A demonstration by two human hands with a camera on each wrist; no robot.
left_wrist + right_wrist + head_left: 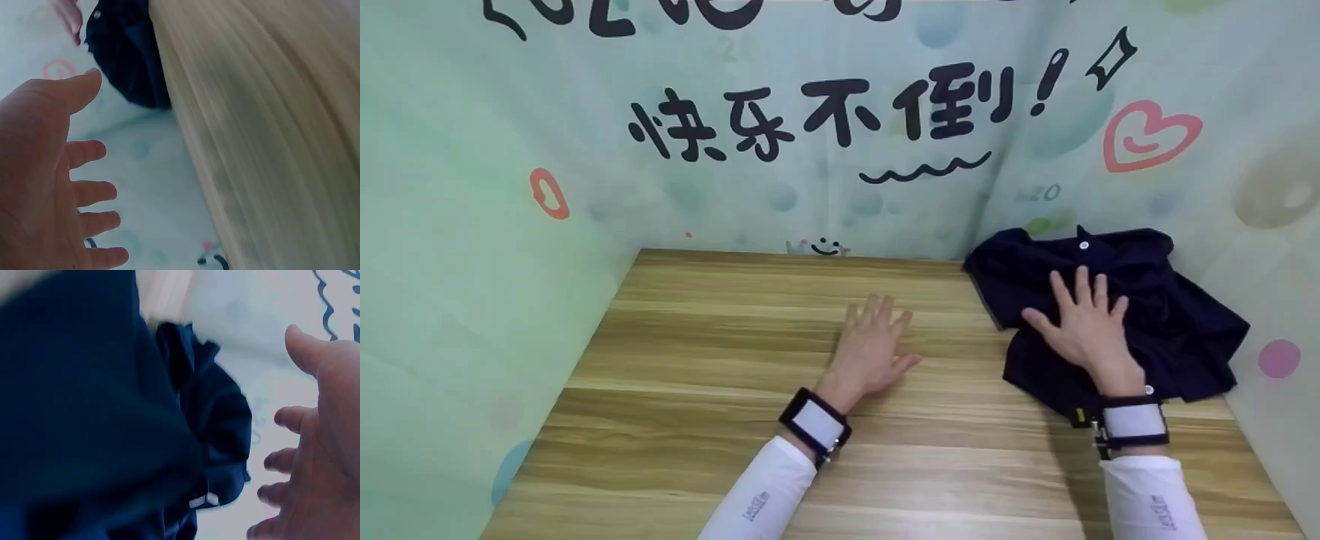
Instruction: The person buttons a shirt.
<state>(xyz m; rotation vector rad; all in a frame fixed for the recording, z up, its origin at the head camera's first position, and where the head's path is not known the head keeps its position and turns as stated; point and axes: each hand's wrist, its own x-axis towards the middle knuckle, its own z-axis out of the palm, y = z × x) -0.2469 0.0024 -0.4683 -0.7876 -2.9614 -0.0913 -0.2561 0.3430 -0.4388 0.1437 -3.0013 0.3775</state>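
On my feeds the dark shirt [1177,322] lies crumpled at the right rear of the desk [697,360] — its near folds blurred in the right wrist view, its middle partly hidden from above by the right hand [1087,334]. That hand's fingers are spread, apart from the shirt. The left hand [868,356] hovers over the desk, fingers likewise apart. I note the top row of lettering [611,28] cut off.

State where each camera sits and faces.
Head: on the head, facing forward and down at the dark garment; left hand, right hand, sleeves show.
Left wrist: on that wrist, facing table and garment; left palm, part of right hand show.
Right wrist: on that wrist, facing garment; right palm shows.
Both wrist views share the garment.
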